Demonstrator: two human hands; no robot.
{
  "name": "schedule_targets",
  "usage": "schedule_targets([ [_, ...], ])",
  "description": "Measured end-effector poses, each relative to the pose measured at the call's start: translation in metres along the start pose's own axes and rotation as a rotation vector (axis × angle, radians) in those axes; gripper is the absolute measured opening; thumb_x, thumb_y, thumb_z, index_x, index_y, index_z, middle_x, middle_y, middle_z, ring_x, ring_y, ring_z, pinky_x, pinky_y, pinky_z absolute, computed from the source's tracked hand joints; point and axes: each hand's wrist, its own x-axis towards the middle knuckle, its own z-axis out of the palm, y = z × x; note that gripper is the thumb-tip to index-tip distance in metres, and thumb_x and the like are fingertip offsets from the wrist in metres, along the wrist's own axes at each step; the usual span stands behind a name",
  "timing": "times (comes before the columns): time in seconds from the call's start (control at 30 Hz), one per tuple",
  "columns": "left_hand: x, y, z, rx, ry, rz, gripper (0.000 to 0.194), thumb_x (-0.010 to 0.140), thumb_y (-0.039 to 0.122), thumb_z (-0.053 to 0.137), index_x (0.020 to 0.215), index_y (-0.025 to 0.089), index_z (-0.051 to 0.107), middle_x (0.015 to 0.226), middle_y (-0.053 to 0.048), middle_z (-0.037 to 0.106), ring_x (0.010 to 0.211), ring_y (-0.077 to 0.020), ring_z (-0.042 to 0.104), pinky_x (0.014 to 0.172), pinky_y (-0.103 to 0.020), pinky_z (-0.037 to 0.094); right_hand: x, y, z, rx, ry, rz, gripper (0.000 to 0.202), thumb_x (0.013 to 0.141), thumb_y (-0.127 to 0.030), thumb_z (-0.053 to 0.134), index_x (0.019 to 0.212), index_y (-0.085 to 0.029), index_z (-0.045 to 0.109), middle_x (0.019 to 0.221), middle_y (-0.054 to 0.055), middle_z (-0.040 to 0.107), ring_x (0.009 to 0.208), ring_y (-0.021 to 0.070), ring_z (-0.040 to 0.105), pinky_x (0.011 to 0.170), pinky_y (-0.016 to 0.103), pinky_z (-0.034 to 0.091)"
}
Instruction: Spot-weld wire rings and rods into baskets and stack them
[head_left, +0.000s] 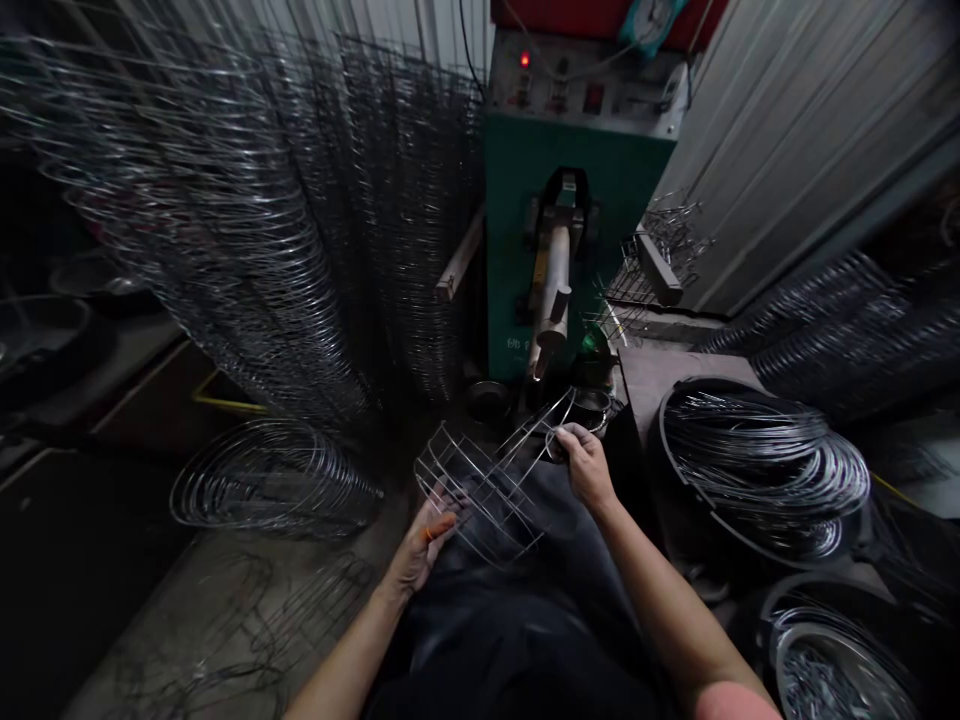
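Observation:
A wire frame (491,495) of crossed thin metal rods hangs over my lap, tilted, with a narrower part reaching up to the right. My left hand (429,535) supports its left side, the thumb in an orange cover and the fingers behind the wires. My right hand (583,462) pinches the upper right end, where a small ring shows at the fingertips. Just beyond the frame stands a green machine (517,250) with a metal arm (553,290) pointing down toward me and a red light lit on its panel.
Tall stacks of wire rings (247,220) rise at the left. A round tub (664,440) of wire hoops is at the right, with a bowl of small metal parts (821,685) below it. Loose wire pieces (300,610) lie on the floor.

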Motion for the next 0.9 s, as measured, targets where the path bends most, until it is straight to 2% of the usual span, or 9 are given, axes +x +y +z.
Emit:
schedule_targets([
  [0.07, -0.006, 0.012, 0.001, 0.142, 0.154, 0.117, 0.069, 0.063, 0.037, 0.071, 0.126, 0.024, 0.046, 0.122, -0.010, 0.054, 0.117, -0.0262, 0.047, 0.098, -0.040, 0.035, -0.001, 0.001, -0.001, 0.005, -0.007, -0.013, 0.025, 0.079, -0.037, 0.060, 0.063, -0.018, 0.053, 0.053, -0.004, 0.048, 0.049, 0.0096, 0.042, 0.049, 0.022, 0.034],
  [0.13, -0.012, 0.029, 0.011, 0.405, 0.324, 0.374, 0.071, 0.065, 0.039, 0.071, 0.129, 0.026, 0.044, 0.127, -0.010, 0.050, 0.122, -0.0268, 0.042, 0.103, -0.042, 0.029, -0.002, 0.002, -0.002, 0.009, -0.017, -0.024, 0.024, 0.080, -0.035, 0.060, 0.064, -0.018, 0.054, 0.053, -0.004, 0.049, 0.049, 0.0096, 0.042, 0.049, 0.022, 0.034],
  [0.17, -0.015, 0.039, 0.021, 0.576, 0.368, 0.522, 0.071, 0.064, 0.040, 0.072, 0.129, 0.025, 0.045, 0.127, -0.010, 0.050, 0.122, -0.0280, 0.040, 0.105, -0.045, 0.025, -0.002, 0.003, -0.002, 0.009, -0.021, -0.029, 0.024, 0.080, -0.035, 0.060, 0.064, -0.018, 0.054, 0.053, -0.004, 0.049, 0.049, 0.0097, 0.042, 0.049, 0.022, 0.034],
  [0.23, -0.018, 0.057, 0.047, 0.945, 0.328, 0.767, 0.065, 0.065, 0.044, 0.071, 0.123, 0.023, 0.052, 0.121, -0.010, 0.055, 0.119, -0.0311, 0.042, 0.107, -0.053, 0.015, -0.002, 0.003, -0.001, -0.004, -0.018, -0.039, 0.025, 0.080, -0.036, 0.060, 0.063, -0.018, 0.053, 0.052, -0.004, 0.049, 0.048, 0.0097, 0.042, 0.048, 0.022, 0.034],
  [0.33, -0.012, 0.071, 0.094, 1.455, 0.121, 0.968, 0.053, 0.075, 0.049, 0.059, 0.117, 0.018, 0.058, 0.104, -0.011, 0.063, 0.104, -0.0313, 0.050, 0.104, -0.063, 0.002, -0.003, 0.002, 0.002, -0.038, -0.002, -0.040, 0.027, 0.078, -0.039, 0.060, 0.063, -0.018, 0.054, 0.051, -0.004, 0.048, 0.047, 0.0098, 0.042, 0.046, 0.022, 0.033],
  [0.4, -0.004, 0.070, 0.118, 1.674, 0.041, 1.023, 0.047, 0.079, 0.045, 0.055, 0.114, 0.014, 0.059, 0.090, -0.011, 0.065, 0.093, -0.0295, 0.053, 0.103, -0.066, 0.003, -0.004, -0.001, 0.003, -0.038, 0.010, -0.026, 0.028, 0.077, -0.041, 0.061, 0.063, -0.018, 0.054, 0.051, -0.004, 0.048, 0.046, 0.0097, 0.041, 0.045, 0.022, 0.032],
  [0.5, 0.009, 0.063, 0.134, 1.812, 0.009, 1.032, 0.038, 0.081, 0.037, 0.053, 0.108, 0.012, 0.062, 0.080, -0.010, 0.063, 0.085, -0.0271, 0.054, 0.103, -0.063, 0.014, -0.006, -0.005, 0.003, -0.032, 0.013, 0.004, 0.030, 0.076, -0.044, 0.061, 0.063, -0.018, 0.054, 0.052, -0.004, 0.048, 0.046, 0.0094, 0.040, 0.045, 0.022, 0.032],
  [0.63, 0.020, 0.060, 0.133, 1.802, -0.036, 1.050, 0.033, 0.082, 0.034, 0.052, 0.103, 0.012, 0.063, 0.081, -0.010, 0.063, 0.085, -0.0259, 0.053, 0.099, -0.052, 0.029, -0.006, -0.009, 0.002, -0.067, -0.014, -0.004, 0.032, 0.076, -0.045, 0.061, 0.061, -0.018, 0.054, 0.053, -0.003, 0.049, 0.047, 0.0096, 0.042, 0.047, 0.022, 0.034],
  [0.9, 0.045, 0.082, 0.134, 1.758, -0.137, 0.951, 0.029, 0.079, 0.037, 0.055, 0.093, 0.013, 0.063, 0.083, -0.011, 0.063, 0.086, -0.0254, 0.054, 0.080, -0.039, 0.041, 0.019, -0.001, 0.007, 0.102, 0.016, 0.113, 0.030, 0.070, -0.046, 0.067, 0.066, -0.018, 0.055, 0.055, -0.004, 0.052, 0.046, 0.0086, 0.045, 0.044, 0.020, 0.035],
])
